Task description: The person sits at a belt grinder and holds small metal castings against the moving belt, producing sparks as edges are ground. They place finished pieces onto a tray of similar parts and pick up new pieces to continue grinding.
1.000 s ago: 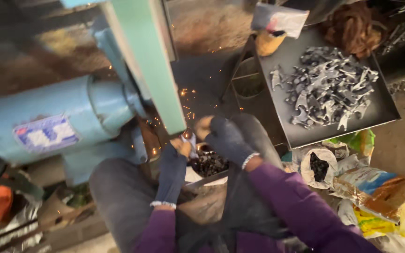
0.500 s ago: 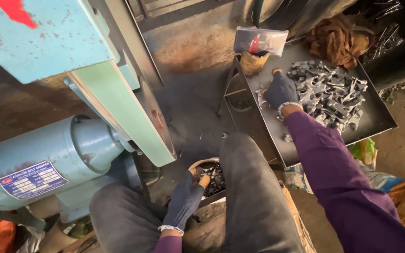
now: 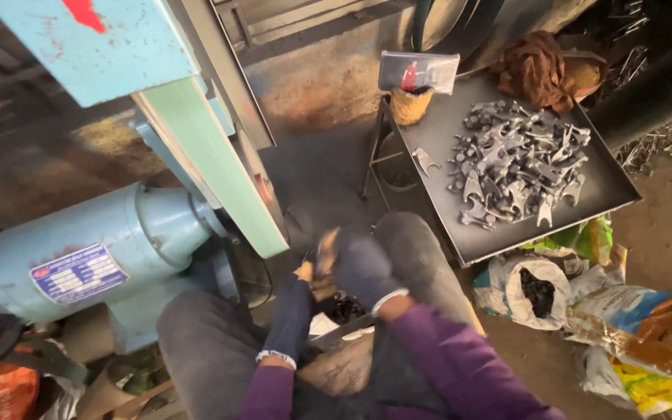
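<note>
Blue-and-red rectangular label on the pale blue motor at nine o'clock, clear packet with red inside at twelve, printed sacks heaped at four o'clock

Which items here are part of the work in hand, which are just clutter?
In use:
- left hand, gloved
- right hand, gloved
- belt grinder
- tray with metal blanks

Lying about:
- brown rag
- sacks
- clear packet
</note>
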Available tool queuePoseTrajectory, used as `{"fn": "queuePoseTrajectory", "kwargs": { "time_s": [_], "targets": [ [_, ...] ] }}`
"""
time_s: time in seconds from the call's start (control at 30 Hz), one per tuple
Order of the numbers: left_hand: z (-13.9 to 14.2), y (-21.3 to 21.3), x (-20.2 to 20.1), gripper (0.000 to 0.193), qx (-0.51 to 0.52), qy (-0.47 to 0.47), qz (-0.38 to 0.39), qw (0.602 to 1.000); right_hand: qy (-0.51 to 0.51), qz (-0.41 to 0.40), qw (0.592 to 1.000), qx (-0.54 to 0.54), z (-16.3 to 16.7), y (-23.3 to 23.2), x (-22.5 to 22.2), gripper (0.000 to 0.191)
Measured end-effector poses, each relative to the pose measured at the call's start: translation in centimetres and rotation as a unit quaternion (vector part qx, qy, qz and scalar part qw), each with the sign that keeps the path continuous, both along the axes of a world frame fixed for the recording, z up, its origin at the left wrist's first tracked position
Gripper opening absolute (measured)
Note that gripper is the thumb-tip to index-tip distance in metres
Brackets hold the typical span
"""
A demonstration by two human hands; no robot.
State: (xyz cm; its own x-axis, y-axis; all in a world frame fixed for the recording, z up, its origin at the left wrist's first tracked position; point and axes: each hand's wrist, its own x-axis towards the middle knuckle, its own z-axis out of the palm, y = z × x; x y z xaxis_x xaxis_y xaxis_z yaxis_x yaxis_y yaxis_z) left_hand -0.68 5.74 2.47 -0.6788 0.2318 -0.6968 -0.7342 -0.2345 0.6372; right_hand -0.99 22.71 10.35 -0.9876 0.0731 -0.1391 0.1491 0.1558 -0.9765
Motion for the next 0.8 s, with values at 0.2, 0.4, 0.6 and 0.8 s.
{"fn": "queuePoseTrajectory", "kwargs": {
  "time_s": [0.2,0.4,0.6,0.8],
  "targets": [
    [-3.5,-3.0,1.8,0.029,-0.226,0.32,0.027,0.92,0.302,0.21,0.864,0.344,-5.2,-2.4,1.7,0.02],
    [-1.3,-2.4,0.8,0.035,-0.08,0.267,0.086,0.957,-0.068,0.079,0.989,-0.104,-7.0,-4.5,0.5,0.027],
    [2.0,-1.1,0.9,0.034,-0.055,0.245,0.102,0.963,0.048,-0.019,0.999,-0.011,-5.2,-5.0,-0.3,0.018],
    [0.6,2.0,-0.3,0.025,-0.014,0.286,0.193,0.939,0.043,-0.068,0.959,-0.271,-4.0,-6.0,-3.8,0.033]
  ]
}}
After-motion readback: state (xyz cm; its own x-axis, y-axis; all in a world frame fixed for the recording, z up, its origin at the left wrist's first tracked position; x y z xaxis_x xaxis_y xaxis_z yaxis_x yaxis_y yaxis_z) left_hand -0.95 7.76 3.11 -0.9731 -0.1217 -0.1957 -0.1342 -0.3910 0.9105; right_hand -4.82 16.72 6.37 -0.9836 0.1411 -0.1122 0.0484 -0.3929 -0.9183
